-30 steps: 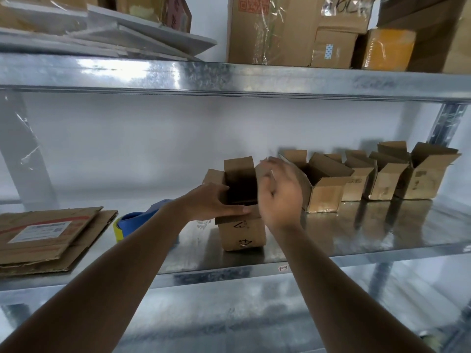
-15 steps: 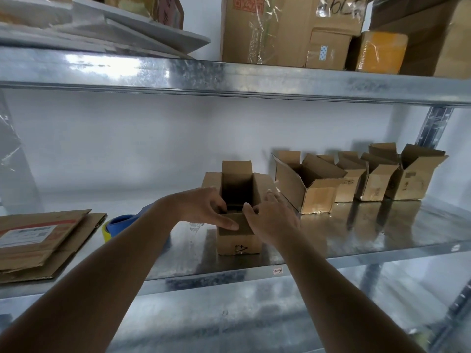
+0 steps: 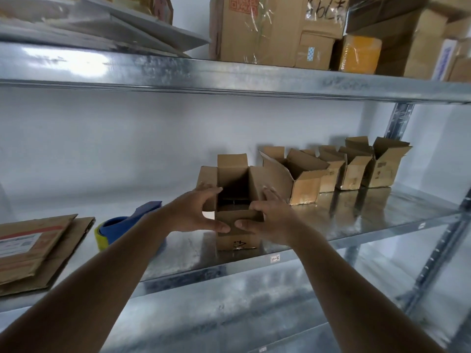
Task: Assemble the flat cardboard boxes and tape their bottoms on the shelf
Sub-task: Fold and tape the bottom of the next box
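Your left hand (image 3: 193, 212) and right hand (image 3: 270, 220) grip the open small cardboard box (image 3: 238, 230) at the metal shelf (image 3: 356, 225) front edge, above a "1-3" tag (image 3: 275, 258); bare shelf lies right, four assembled boxes (image 3: 339, 169) behind

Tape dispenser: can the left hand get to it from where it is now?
Probably yes. The tape dispenser lies on the shelf just left of the left hand, nothing between them. But that hand grips the open box and must let go first.
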